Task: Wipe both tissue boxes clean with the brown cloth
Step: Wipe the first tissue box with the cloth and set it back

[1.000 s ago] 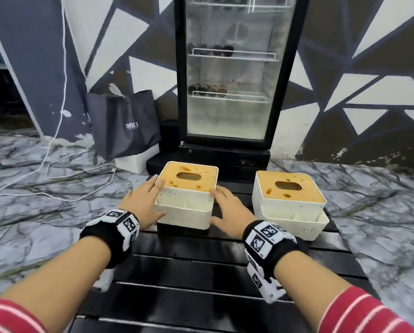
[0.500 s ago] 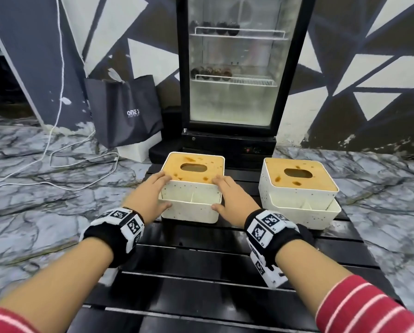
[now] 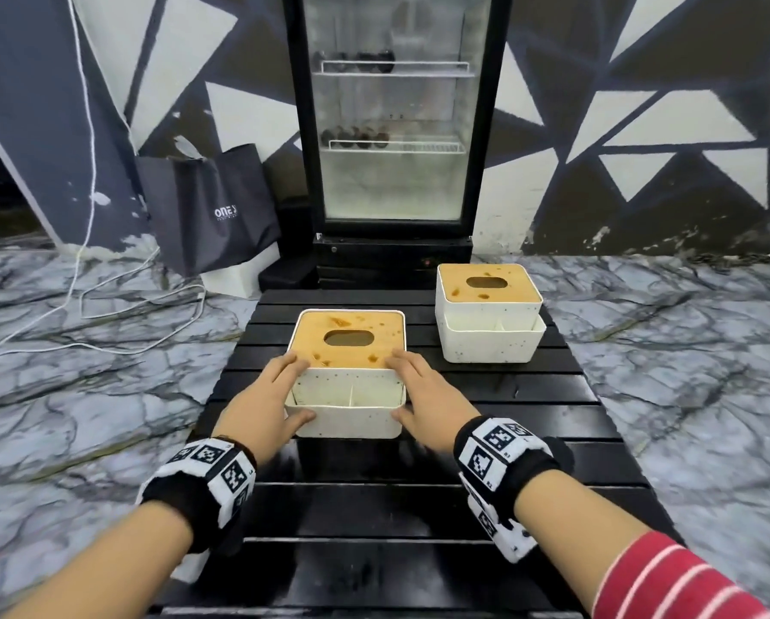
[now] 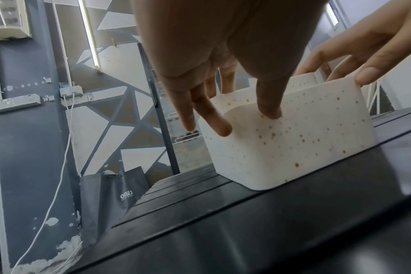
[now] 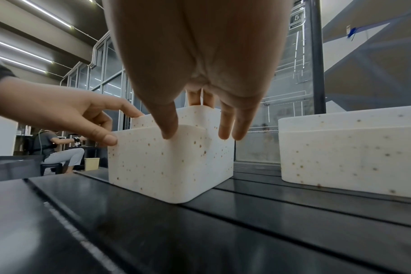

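The left hand (image 3: pixel 270 397) is pressing on the left side of the near box (image 3: pixel 346 373), fingers nearly straight along the wall and the thumb hooking the front corner of the lower tray. The right hand (image 3: pixel 423 395) is mirroring it on the right side, fingers laid flat on the wall and the thumb resting at the front rim. Both hands are spread and clamping the box between them rather than curling round anything; neither is holding a cloth.

The near box is sitting straight ahead of the hands, centred between them, its long side running left to right across the bench (image 3: pixel 419 507). Its tan lid is showing brown stains around the slot, and its white walls are carrying brown specks. It is standing flat on the bench in both wrist views.

The far box (image 3: pixel 488 314) is standing well apart, farther back and to the right, so the right hand is the nearer one to it. It is stained too.

The brown cloth is not showing in any view, so wiping looks not yet begun.
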Available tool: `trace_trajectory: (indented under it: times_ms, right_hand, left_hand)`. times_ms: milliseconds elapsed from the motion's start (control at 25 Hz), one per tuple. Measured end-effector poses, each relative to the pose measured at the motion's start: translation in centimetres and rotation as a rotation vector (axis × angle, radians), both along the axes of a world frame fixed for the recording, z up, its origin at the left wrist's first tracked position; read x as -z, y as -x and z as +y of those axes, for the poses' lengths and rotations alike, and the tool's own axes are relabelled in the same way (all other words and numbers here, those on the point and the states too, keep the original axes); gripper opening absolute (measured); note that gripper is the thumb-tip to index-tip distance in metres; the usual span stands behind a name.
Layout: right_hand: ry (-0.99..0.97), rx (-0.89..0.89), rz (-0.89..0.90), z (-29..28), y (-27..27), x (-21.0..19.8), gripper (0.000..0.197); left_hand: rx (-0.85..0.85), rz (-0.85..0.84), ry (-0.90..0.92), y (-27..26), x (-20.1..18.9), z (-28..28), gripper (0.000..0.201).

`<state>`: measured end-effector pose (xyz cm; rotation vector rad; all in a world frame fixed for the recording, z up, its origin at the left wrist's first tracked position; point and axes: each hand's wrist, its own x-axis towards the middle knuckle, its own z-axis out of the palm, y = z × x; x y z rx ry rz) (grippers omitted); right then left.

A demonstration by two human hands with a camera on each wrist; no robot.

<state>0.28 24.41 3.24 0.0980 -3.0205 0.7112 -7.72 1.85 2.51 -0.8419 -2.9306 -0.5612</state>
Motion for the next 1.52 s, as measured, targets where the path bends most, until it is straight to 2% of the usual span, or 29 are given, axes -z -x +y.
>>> trace_trajectory:
  times_ms: [200,560,880,1240,1360,1480,1520]
  right_hand:
    - [0.0,0.003,0.026,0.4,-5.9,0.6,0.062]
    - [0.197,0.025,0.106,0.9,-15.1,1.9,0.064]
    - [0.237,0.055,0.144,0.9,-18.6,2.6,0.065]
    - [0.253,0.053,0.145,0.8,-19.1,2.8,0.067]
    - [0.339,0.052,0.168,1.3,-19.4,2.4,0.066]
    - [0.391,0.189,0.22,3.3,-19.5,2.0,0.062]
    - [0.368,0.229,0.193,4.2,-19.5,2.2,0.06]
  left_hand:
    - [0.066,-0.002,-0.065,-5.4,0.9,-0.2,0.067]
    - [0.136,-0.024,-0.206,-13.2,1.4,0.1,0.067]
    - [0.149,-0.017,-0.199,-16.2,1.7,0.2,0.067]
    - [0.129,-0.007,-0.169,-17.4,1.3,0.5,0.067]
    - [0.121,0.02,-0.084,-17.7,1.0,0.4,0.07]
    - [0.054,0.197,0.189,-18.6,0.1,0.7,0.073]
    - [0.033,0.23,0.223,-18.9,-0.2,1.3,0.075]
